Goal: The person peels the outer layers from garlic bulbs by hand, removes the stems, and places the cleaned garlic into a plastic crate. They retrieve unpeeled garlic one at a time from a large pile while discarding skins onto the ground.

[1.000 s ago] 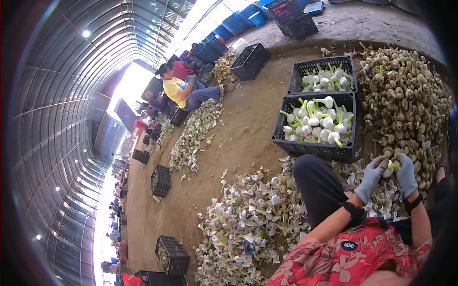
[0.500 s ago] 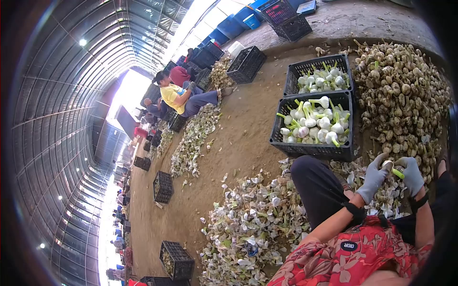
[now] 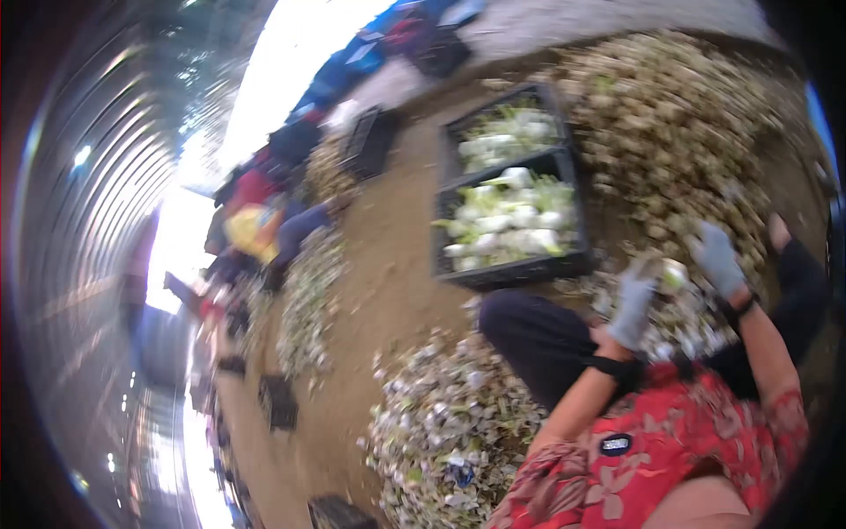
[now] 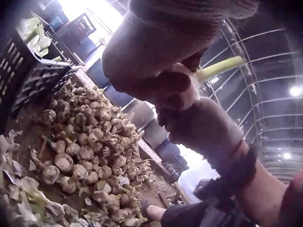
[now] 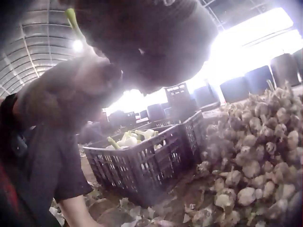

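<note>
Between the two gloved hands is a pale garlic bulb point(image 3: 674, 275) with a green stem point(image 4: 221, 67). My left hand point(image 3: 633, 304) grips the bulb, its fingers curled round it in the left wrist view. Against the bulb's other side, my right hand point(image 3: 720, 262) has its fingers bent; in the left wrist view this right hand point(image 4: 203, 132) touches the lower part of the bulb. Motion blur hides the exact finger contact in the head view. The green stem point(image 5: 74, 22) also shows at the upper left of the right wrist view.
Two joined black crates point(image 3: 445, 238) hold white bulbs with green stems. Unpeeled garlic point(image 3: 670, 132) is heaped beyond the hands. Peeled skins point(image 3: 441, 423) lie left of the bent knee point(image 3: 520, 326). A person in yellow point(image 3: 251, 231) sits farther off, near more crates.
The head view has swung, shifting the crates, heap and hands leftwards and blurring them. The bulb stays between the hands; its green stem no longer shows clearly in the head view.
</note>
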`<action>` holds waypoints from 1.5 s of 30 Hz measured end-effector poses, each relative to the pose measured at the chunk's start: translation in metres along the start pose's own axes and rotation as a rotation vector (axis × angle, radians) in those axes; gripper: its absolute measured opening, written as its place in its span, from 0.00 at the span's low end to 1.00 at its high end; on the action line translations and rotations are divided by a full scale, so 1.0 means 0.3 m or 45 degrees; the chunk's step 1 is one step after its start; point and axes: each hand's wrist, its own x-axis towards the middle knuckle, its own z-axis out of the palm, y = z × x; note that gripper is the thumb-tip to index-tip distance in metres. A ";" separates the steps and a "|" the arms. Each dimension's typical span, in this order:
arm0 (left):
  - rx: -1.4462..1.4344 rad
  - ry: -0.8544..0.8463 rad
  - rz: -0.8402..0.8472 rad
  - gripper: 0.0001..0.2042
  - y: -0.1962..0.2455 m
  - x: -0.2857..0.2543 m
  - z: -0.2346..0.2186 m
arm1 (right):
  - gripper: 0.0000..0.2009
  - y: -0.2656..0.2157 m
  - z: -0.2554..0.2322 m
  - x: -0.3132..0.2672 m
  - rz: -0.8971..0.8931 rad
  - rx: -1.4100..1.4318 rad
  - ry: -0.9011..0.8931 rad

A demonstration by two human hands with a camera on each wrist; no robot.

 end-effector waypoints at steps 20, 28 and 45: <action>-0.001 0.069 -0.312 0.21 0.057 0.013 0.120 | 0.22 -0.099 -0.082 -0.138 0.567 0.712 -0.228; -0.098 0.161 -0.331 0.21 0.007 0.044 0.103 | 0.15 -0.034 -0.071 -0.112 1.103 1.571 -0.241; -0.142 0.206 -0.317 0.18 -0.007 0.025 0.100 | 0.06 -0.041 0.022 -0.130 0.270 -0.072 0.159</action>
